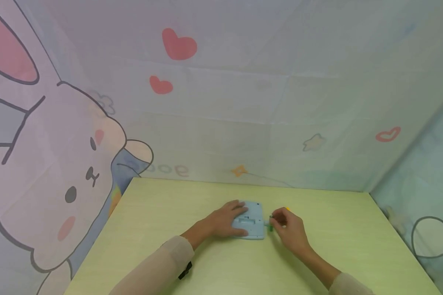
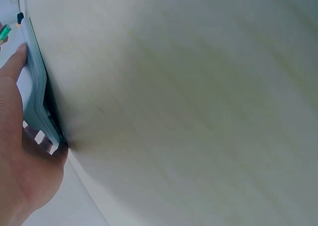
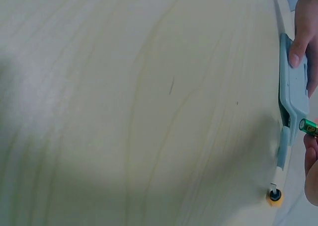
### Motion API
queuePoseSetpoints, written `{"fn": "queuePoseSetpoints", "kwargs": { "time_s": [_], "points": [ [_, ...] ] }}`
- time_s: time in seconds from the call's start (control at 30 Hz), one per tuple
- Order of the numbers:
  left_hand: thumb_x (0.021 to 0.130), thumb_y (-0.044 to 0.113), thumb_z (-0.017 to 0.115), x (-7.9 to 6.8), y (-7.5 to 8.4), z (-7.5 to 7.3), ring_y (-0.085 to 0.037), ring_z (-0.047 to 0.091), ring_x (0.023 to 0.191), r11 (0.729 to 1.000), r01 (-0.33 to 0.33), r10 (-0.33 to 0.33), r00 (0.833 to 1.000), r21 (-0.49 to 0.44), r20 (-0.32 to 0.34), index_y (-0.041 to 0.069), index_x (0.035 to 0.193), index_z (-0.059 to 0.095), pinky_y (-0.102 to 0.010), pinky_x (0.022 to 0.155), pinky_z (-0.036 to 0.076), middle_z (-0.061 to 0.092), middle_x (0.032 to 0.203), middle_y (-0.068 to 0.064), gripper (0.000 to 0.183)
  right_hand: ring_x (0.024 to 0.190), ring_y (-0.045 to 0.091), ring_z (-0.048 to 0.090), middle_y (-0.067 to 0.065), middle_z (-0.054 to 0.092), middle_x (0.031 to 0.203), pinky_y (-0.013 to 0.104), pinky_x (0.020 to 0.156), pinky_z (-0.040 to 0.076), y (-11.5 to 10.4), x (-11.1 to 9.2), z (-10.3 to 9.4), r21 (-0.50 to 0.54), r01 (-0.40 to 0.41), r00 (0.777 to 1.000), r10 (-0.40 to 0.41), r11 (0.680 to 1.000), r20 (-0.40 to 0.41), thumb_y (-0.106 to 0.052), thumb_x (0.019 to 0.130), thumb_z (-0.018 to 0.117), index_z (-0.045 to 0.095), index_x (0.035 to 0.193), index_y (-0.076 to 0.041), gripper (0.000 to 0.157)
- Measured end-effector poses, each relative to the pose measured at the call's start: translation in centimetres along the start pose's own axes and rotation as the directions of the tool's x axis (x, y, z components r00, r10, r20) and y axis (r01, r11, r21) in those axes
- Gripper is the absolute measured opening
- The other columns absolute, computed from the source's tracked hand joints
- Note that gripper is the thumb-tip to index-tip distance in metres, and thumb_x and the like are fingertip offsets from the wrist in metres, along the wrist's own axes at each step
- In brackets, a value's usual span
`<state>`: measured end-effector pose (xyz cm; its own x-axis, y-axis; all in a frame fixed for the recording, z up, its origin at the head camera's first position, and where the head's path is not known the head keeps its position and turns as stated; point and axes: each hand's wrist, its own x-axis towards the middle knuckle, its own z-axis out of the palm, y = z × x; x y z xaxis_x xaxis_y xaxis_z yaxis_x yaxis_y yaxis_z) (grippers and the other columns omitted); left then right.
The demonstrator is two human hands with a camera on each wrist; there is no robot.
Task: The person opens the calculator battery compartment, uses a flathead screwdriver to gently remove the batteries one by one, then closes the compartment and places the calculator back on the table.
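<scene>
Bench (image 1: 339, 229): pale yellow-green, faint wood grain. On it: light-blue device (image 1: 254, 229), small light-blue piece (image 3: 283, 149) just beside, yellow-and-black tool (image 3: 275, 200) nearby.

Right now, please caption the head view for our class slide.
Left hand holds a pale blue device; right hand pinches a green battery beside it.

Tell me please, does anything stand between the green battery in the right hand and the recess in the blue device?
A small light-blue piece lies beside the blue device, between it and the green battery, which could probably pass above. The left hand leaves the recess visible.
</scene>
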<state>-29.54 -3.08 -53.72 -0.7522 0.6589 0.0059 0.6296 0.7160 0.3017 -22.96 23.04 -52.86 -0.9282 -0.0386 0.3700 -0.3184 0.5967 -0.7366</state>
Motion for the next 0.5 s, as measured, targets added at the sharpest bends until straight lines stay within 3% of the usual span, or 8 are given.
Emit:
{"fn": "queuePoseSetpoints", "kwargs": {
  "time_s": [0.5],
  "points": [
    [0.085, 0.074, 0.055, 0.09, -0.03, 0.0, -0.019, 0.018, 0.15, 1.0, -0.002, 0.002, 1.0, -0.011, 0.002, 0.029, 0.155, 0.034, -0.044, 0.112, 0.034, 0.023, 0.163, 0.007, 0.086, 0.08, 0.012, 0.066, -0.003, 0.07, 0.086, 0.024, 0.071, 0.055, 1.01, -0.65, -0.28, 0.028, -0.04, 0.999, 0.039, 0.999, 0.021, -0.009, 0.088, 0.075, 0.067, 0.094, -0.012, 0.01]
  ]
}}
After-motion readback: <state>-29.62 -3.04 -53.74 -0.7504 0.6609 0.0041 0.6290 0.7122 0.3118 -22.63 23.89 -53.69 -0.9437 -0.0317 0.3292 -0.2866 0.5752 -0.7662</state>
